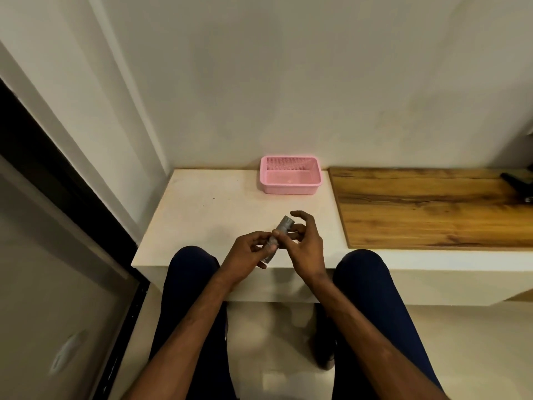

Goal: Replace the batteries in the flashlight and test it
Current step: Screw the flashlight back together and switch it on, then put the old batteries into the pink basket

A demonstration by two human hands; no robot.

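Observation:
A small grey metal flashlight (279,232) is held tilted above the near edge of the white ledge (207,215), its far end pointing up and to the right. My left hand (247,252) grips its lower end. My right hand (302,241) holds its middle between thumb and fingers, with the index finger curled above the top end. No loose batteries are visible.
A pink plastic basket (290,175) stands at the back of the ledge against the wall. A wooden board (427,206) covers the ledge to the right, with a dark object (517,181) at its far right. My knees sit below the ledge's front edge.

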